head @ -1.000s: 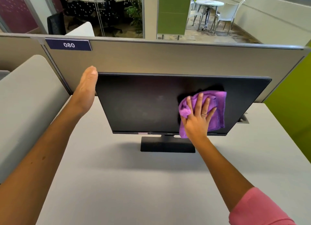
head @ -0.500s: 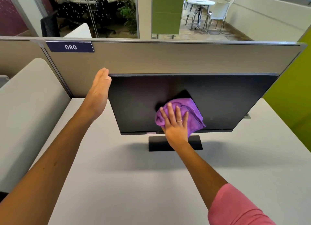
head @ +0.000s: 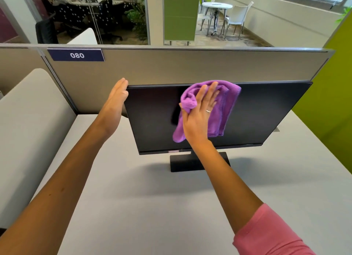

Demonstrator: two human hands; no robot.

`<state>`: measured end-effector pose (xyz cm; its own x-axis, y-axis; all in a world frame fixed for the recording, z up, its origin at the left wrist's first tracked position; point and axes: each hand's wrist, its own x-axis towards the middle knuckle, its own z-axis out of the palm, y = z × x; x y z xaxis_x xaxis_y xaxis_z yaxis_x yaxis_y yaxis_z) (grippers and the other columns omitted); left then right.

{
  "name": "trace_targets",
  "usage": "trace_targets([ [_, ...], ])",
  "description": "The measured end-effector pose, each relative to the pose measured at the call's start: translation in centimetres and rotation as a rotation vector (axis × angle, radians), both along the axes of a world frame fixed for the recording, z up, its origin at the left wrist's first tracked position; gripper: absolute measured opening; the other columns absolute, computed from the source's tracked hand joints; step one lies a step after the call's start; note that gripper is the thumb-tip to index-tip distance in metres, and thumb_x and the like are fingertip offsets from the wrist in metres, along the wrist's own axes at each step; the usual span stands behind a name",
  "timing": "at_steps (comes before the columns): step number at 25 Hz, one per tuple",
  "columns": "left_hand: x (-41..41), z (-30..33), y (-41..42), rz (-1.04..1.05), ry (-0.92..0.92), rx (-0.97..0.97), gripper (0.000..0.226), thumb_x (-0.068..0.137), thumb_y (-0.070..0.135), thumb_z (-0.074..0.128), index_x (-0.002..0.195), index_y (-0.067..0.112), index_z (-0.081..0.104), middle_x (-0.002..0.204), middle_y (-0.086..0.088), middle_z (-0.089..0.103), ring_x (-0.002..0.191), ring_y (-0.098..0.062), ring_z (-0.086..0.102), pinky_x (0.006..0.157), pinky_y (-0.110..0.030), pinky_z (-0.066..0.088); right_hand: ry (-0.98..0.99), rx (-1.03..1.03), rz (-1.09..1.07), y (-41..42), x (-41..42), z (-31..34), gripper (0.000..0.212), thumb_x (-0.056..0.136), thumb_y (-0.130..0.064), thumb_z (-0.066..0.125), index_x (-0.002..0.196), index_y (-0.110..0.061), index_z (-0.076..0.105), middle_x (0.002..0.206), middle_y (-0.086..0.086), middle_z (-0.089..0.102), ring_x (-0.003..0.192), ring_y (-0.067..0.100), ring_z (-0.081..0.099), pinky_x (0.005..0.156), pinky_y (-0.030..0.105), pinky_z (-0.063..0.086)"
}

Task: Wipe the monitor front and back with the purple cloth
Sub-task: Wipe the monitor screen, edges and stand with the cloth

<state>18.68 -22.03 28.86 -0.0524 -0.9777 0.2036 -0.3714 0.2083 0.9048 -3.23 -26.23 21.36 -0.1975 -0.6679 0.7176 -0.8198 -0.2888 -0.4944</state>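
The left hand (head: 116,100), flat and holding nothing, braces the monitor (head: 152,119) at its left edge; the right hand (head: 200,117), fingers spread, presses the purple cloth (head: 224,110) onto the screen's upper middle.

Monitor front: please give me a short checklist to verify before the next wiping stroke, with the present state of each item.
1. Purple cloth pressed flat on the monitor screen under the right hand: ok.
2. Left hand braces the monitor's upper left edge: ok.
3. Stand base sits flat on the desk: ok, as far as visible.
4. Cloth reaches the top edge of the screen: ok.
5. Right part of the screen is free for the next stroke: ok.
6. Back of the monitor wiped: cannot tell, it is hidden from this view.
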Motion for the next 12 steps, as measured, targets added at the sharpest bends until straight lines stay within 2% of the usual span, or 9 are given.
trace_targets([
  [2,0.3,0.0,0.0,-0.028,0.007,0.009,0.047,0.105,0.025,0.019,0.152,0.020,0.015,0.159,0.011,0.012,0.138,0.007,0.012,0.109,-0.011,0.010,0.041,-0.028,0.084,0.5,2.7,0.0,0.078,0.097,-0.042,0.039,0.146,-0.001,-0.006,0.154,0.021,-0.008,0.142,0.037,-0.012,0.117,0.051,-0.002],
  [3,0.5,0.0,-0.1,-0.038,0.004,0.008,0.047,0.105,0.024,0.019,0.151,0.020,0.015,0.159,0.011,0.011,0.138,0.007,0.011,0.109,-0.012,0.010,0.048,-0.037,0.126,0.9,3.4,-0.5,0.075,0.098,-0.041,0.037,0.145,0.003,0.000,0.154,0.024,-0.002,0.143,0.036,-0.007,0.118,0.051,0.005],
  [6,1.0,-0.1,-0.5,-0.070,0.005,0.002,0.046,0.105,0.023,0.019,0.151,0.020,0.016,0.159,0.011,0.011,0.141,0.005,0.010,0.113,-0.016,0.008,0.097,-0.017,0.183,1.9,2.5,-3.2,0.058,0.091,-0.019,0.060,0.134,0.010,0.036,0.147,0.027,0.027,0.137,0.035,0.028,0.109,0.039,0.035],
  [7,1.2,-0.2,-0.6,-0.079,0.006,0.002,0.046,0.105,0.023,0.019,0.151,0.020,0.017,0.159,0.012,0.011,0.141,0.005,0.010,0.113,-0.015,0.008,0.074,0.009,0.170,2.0,1.6,-3.9,0.051,0.088,-0.014,0.064,0.130,0.006,0.045,0.144,0.020,0.035,0.132,0.030,0.039,0.104,0.038,0.042],
  [9,1.3,-0.3,-0.9,-0.096,0.001,-0.003,0.046,0.105,0.023,0.020,0.151,0.020,0.018,0.158,0.013,0.012,0.138,0.009,0.011,0.108,-0.005,0.010,-0.005,0.096,0.052,1.9,-0.1,-4.3,0.041,0.091,-0.023,0.061,0.129,-0.011,0.051,0.141,-0.005,0.039,0.128,0.007,0.039,0.104,0.044,0.043],
  [10,1.4,-0.4,-1.0,-0.104,-0.002,-0.004,0.046,0.105,0.023,0.020,0.151,0.020,0.018,0.158,0.013,0.012,0.137,0.010,0.011,0.104,0.000,0.011,-0.006,0.117,-0.020,2.1,-0.7,-3.9,0.039,0.091,-0.027,0.059,0.128,-0.017,0.052,0.141,-0.005,0.037,0.131,0.006,0.034,0.106,0.048,0.038],
  [12,1.6,-0.6,-1.1,-0.117,-0.005,-0.012,0.046,0.105,0.023,0.020,0.151,0.021,0.018,0.158,0.013,0.012,0.137,0.010,0.011,0.103,0.000,0.010,0.067,0.051,-0.122,2.1,-1.6,-3.5,0.037,0.088,-0.022,0.063,0.123,-0.014,0.057,0.141,0.010,0.030,0.132,0.032,0.034,0.104,0.057,0.035],
])
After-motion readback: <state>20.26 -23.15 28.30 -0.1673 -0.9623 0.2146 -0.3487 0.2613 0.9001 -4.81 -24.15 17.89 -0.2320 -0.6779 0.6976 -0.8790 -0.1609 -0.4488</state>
